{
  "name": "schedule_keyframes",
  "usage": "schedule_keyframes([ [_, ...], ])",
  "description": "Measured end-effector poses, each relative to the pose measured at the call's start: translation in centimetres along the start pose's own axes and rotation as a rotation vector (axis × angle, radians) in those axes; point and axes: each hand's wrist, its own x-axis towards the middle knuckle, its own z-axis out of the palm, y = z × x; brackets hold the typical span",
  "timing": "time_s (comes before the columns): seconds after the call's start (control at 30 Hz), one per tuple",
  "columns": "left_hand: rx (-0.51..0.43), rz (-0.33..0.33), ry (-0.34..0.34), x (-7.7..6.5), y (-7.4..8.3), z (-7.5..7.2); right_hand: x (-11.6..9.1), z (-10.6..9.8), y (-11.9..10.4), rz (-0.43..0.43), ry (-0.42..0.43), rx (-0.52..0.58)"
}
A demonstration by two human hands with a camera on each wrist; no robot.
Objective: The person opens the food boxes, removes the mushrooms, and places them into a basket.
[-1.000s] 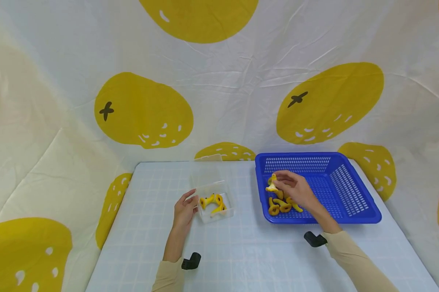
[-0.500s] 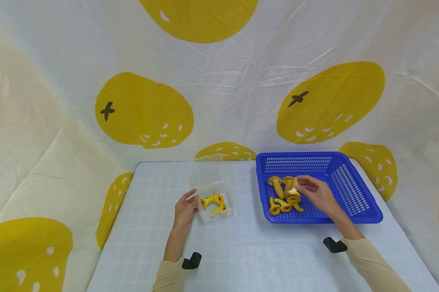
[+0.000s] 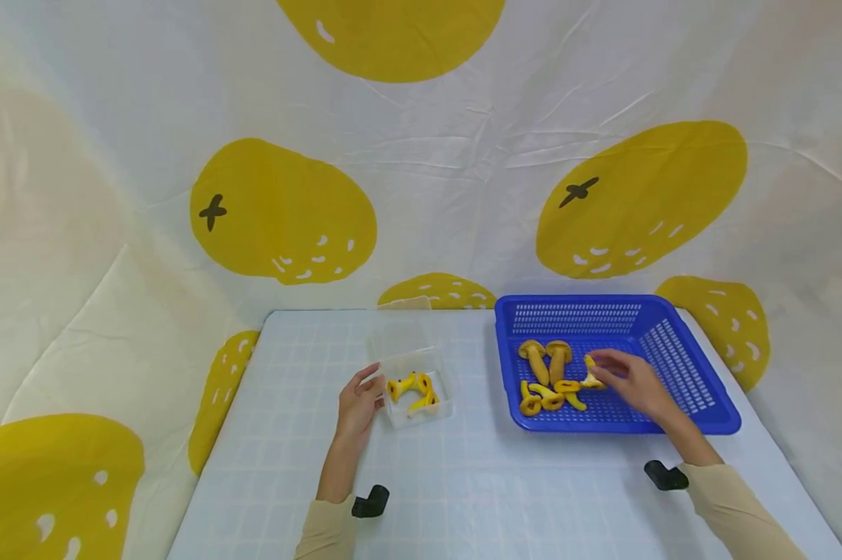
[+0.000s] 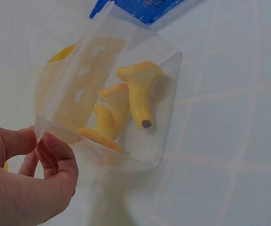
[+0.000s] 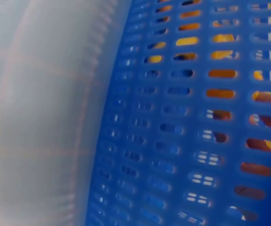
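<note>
In the head view my left hand (image 3: 359, 404) is at the left side of a clear plastic box (image 3: 405, 420) with its lid folded back. The left wrist view shows thumb and fingers pinching a corner of the box's rim. Several yellow chanterelle mushrooms (image 4: 141, 92) lie inside it. My right hand (image 3: 630, 379) is over the blue plastic basket (image 3: 703, 373), pinching the stem of a yellow chanterelle (image 3: 592, 379), cap down. In the right wrist view the perforated basket wall (image 5: 173, 132) hides this hand.
Left of my right hand, two brown thick-stemmed mushrooms (image 3: 559, 359) and several small yellow ones (image 3: 551, 400) lie in the basket. A pale checked cloth (image 3: 476, 482) covers the table. Behind it hangs a white sheet (image 3: 455, 194) printed with yellow fruit.
My right hand has moved right across the basket and slightly nearer with the chanterelle, uncovering the brown mushrooms. The left hand stays at the box.
</note>
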Motion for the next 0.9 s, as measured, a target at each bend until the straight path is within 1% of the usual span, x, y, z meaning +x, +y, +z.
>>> schedule_keyframes([
  [0.07,-0.003,0.004,-0.007,0.0,-0.1,0.0,0.0,0.0,0.4,0.012,-0.024,-0.019],
  [0.23,0.009,0.001,-0.009,0.0,-0.2,0.1,0.3,0.2,1.1,0.048,-0.118,-0.063],
  [0.33,0.012,0.002,-0.012,0.0,-0.2,0.2,0.7,0.4,1.5,0.043,-0.166,-0.086],
  [0.47,0.009,0.000,-0.010,0.2,-0.3,0.2,1.2,0.7,1.6,0.055,-0.197,-0.100],
  [0.57,0.013,-0.003,-0.004,0.1,-0.3,0.1,1.7,1.1,1.3,0.094,-0.202,-0.106],
  [0.7,0.018,-0.007,0.006,0.0,-0.1,0.1,2.2,1.3,0.8,0.116,-0.238,-0.099],
  [0.8,0.019,-0.008,0.010,-0.2,0.0,0.1,2.3,1.4,0.5,0.117,-0.269,-0.091],
  [0.9,0.018,-0.008,0.008,-0.2,0.0,0.0,2.4,1.5,0.1,0.113,-0.265,-0.087],
])
